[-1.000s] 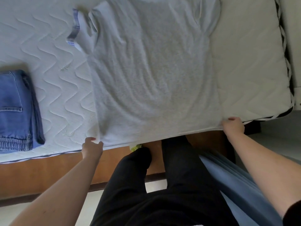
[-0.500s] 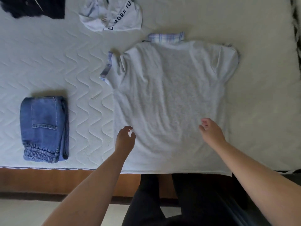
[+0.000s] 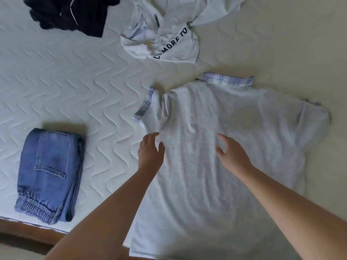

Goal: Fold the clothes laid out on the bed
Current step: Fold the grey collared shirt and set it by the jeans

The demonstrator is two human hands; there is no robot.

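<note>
So your grey polo shirt [image 3: 225, 156] is spread back-side up over the right half of the mattress [image 3: 75, 91], plaid collar [image 3: 227, 80] at 12 o'clock and the hem hanging just past the bed edge at 6. Your left hand [image 3: 150, 152] sits at the shirt's 9 o'clock side, right by the armpit seam, fingers loosely spread and holding nothing. Your right hand [image 3: 231, 154] hovers over the middle of the back, fingers apart and a bit curled, also gripping nothing. I can't tell if either palm is actually touching the cloth.

Stuff that could bite you from here:

1. That left sleeve [image 3: 150, 107] at 10 o'clock is already bunched and flipped over on itself. If you fold the side in without flattening it, you'll trap a lump inside.
2. There are ripples running down the body. Fold over those and you'll probably get creases.
3. The hem is over the edge, so a tug toward 6 could drag the whole thing off the bed.
4. The crumpled white tee [image 3: 169, 34] sits just past the collar at 12, close enough to snag if you slide the shirt up.

Folded jeans [image 3: 48, 175] at 9 o'clock and the dark garment [image 3: 71, 14] at 11 are well apart, no worries there.
</note>
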